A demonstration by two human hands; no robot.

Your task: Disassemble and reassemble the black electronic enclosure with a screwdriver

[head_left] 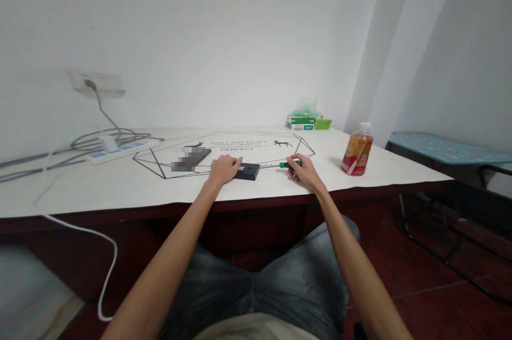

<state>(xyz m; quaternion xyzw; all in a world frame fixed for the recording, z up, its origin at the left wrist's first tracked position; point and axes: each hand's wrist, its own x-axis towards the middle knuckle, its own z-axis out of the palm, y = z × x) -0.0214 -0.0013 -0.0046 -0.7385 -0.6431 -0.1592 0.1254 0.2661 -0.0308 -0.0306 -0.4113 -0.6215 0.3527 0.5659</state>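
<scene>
Left hand (224, 169) grasping the 9 o'clock end of a black rectangular box (250, 171), flat on white-topped table (160, 192). Right hand (303, 169) clenched round a green-and-black screwdriver (284, 165) at the box's 3 o'clock, shaft aimed at 9; tip contact unclear. Drink bottle (357, 154) farther out, 3 o'clock; power strip (120, 151) toward 10.

I had a lane over the counter (394, 168) between the right hand (303, 170) and the upright bottle (357, 152). Between the hands (224, 169), the screwdriver (283, 164) barred low passage. Leftward, the dark slab (198, 158), then the power strip (124, 151), stood in my way; boxes (301, 121) and the wall (240, 36) bounded the back.
</scene>
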